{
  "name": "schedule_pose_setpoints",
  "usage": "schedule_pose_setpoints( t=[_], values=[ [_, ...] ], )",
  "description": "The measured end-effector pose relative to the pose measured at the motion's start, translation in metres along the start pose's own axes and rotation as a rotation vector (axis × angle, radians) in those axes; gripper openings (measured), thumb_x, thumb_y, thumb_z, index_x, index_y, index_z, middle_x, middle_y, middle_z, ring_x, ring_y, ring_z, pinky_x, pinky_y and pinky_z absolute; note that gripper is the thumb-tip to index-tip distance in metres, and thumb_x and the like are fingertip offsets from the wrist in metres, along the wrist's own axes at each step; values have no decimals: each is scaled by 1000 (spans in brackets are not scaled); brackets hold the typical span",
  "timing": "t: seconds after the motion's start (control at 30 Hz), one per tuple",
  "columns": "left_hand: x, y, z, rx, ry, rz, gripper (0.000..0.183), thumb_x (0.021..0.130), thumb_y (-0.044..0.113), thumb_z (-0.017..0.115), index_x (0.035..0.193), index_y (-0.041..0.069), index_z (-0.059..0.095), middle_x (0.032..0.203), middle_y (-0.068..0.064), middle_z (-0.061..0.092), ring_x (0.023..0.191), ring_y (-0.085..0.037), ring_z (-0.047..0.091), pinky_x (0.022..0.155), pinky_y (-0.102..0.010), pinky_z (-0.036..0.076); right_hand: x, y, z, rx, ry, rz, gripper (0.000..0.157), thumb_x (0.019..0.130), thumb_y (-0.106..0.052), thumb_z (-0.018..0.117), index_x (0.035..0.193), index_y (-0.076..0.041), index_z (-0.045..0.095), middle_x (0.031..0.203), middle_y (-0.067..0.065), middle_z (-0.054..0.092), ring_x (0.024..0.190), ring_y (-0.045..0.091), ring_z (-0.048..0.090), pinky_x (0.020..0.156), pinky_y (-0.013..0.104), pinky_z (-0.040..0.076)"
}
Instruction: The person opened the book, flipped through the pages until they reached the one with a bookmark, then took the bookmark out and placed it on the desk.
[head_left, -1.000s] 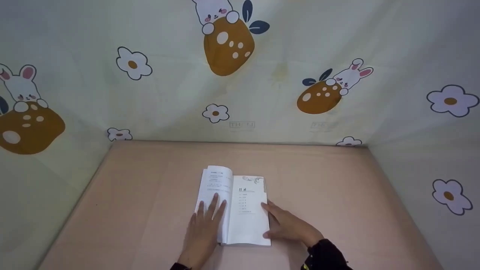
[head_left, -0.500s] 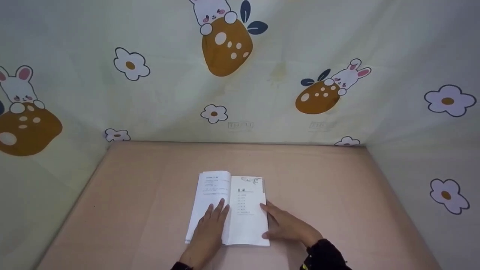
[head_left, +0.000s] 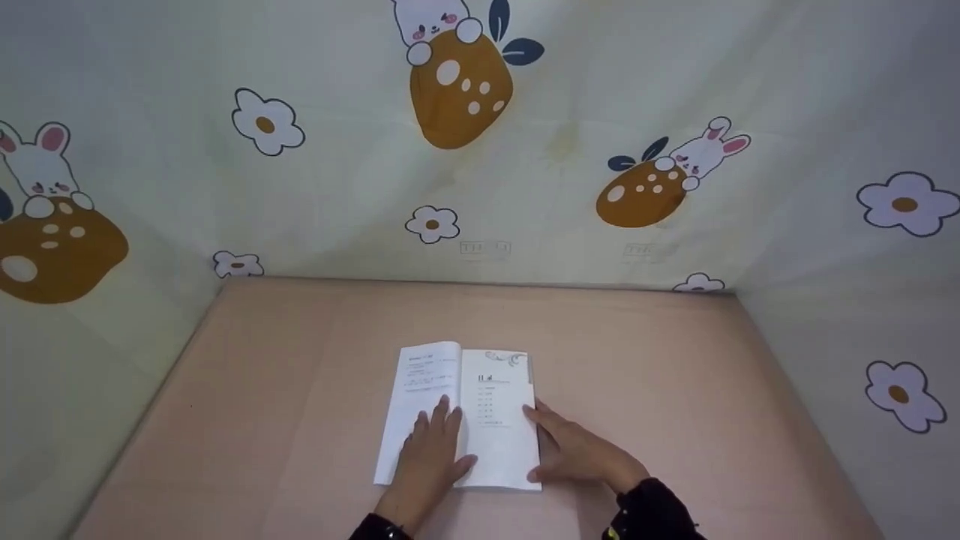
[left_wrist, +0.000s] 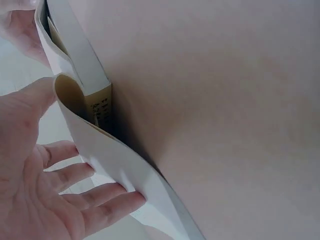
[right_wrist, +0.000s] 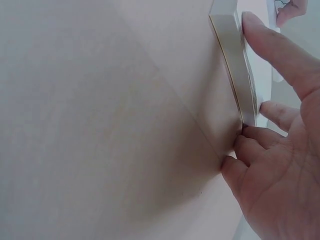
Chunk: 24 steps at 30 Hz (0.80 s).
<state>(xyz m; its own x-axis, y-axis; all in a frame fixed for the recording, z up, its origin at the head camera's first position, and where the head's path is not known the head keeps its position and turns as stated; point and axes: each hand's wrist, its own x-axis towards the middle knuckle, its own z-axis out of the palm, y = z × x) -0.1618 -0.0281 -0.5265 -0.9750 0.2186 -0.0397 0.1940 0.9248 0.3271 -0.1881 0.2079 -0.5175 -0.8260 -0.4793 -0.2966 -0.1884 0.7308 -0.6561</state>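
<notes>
An open book lies on the table, its right page printed with a short list under a scroll ornament. My left hand rests on the left page by the fold, its fingers extended and thumb reaching onto the right page. In the left wrist view, the left hand touches the white sheet, which bows up near the spine. My right hand holds the book's right edge. The right wrist view shows the right hand with thumb and one finger on the page and the other fingers bent against the edge.
The pinkish-tan tabletop surrounds the book. Behind it and at both sides hang pale cloth walls printed with rabbits, brown fruit and flowers.
The left hand has smoothed the left pages outward and down, so they lie flatter and wider. Its thumb now spreads onto the right page. The right hand stays at the right edge.
</notes>
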Motion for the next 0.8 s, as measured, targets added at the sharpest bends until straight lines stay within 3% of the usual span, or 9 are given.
schedule_pose_setpoints(
  t=[0.23, 0.37, 0.67, 0.8],
  values=[
    [4, 5, 9, 104, -1, -2, 75, 72, 62, 65, 132, 19, 52, 145, -24, 34, 119, -57, 40, 86, -60, 46, 0, 2, -2, 2, -15, -16, 101, 70, -42, 76, 148, -7, 22, 156, 17, 9, 142, 35, 16, 112, 53, 21],
    [1, 7, 10, 138, 31, 41, 70, 72, 66, 62, 131, 29, 54, 144, -27, 34, 116, -60, 40, 83, -62, 47, 0, 2, -2, 9, -12, -32, 103, 69, -40, 78, 148, -7, 21, 155, 18, 7, 142, 35, 15, 112, 53, 20],
    [-9, 8, 8, 177, 55, 101, 70, 70, 69, 61, 130, 34, 53, 145, -29, 29, 116, -63, 39, 82, -65, 46, -1, 0, -1, 14, -49, -60, 103, 68, -39, 80, 148, -9, 22, 156, 18, 1, 142, 37, 9, 111, 56, 18],
    [-11, 7, 7, 175, 26, 107, 76, 69, 73, 58, 133, 34, 49, 147, -29, 25, 119, -63, 35, 84, -65, 44, -1, -1, -1, 31, -54, -64, 104, 68, -37, 80, 148, -8, 22, 156, 20, -2, 142, 41, 7, 111, 59, 17]
  ],
)
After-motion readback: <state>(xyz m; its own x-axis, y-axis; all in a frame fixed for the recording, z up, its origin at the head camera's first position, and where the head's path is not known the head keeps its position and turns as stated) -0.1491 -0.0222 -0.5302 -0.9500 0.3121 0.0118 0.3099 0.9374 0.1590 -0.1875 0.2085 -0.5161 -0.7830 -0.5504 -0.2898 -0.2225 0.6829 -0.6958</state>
